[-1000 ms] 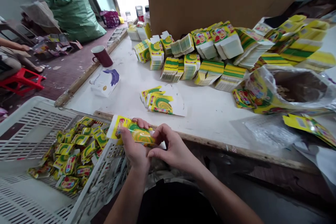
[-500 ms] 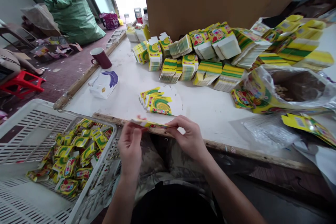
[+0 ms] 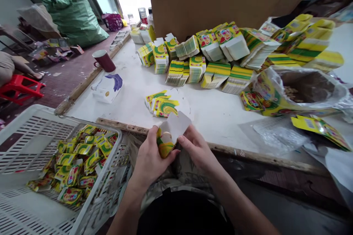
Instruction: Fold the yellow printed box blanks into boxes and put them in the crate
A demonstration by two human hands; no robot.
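Note:
My left hand [image 3: 151,154] is wrapped round a small yellow and green cardboard box [image 3: 166,149], whose top is open with the white inside facing me. The box's large white flap stands up at its far side. My right hand [image 3: 196,147] grips the box's right edge near the flap, thumb pressed on it. Just beyond my hands, several flat printed cartons [image 3: 162,106] lie fanned out on the white table [image 3: 132,99].
Stacks of folded cartons [image 3: 216,75] line the table's far side. At right stands a plastic-lined bag [image 3: 311,91]. A perforated white basket [image 3: 96,174] with several small packets is at lower left. A mug [image 3: 106,61] and a tissue box [image 3: 107,88] stand at left.
The box was held flat and edge-on between both hands; now it is opened up, its flap raised. My left hand has moved right and turned round it. The view has shifted slightly.

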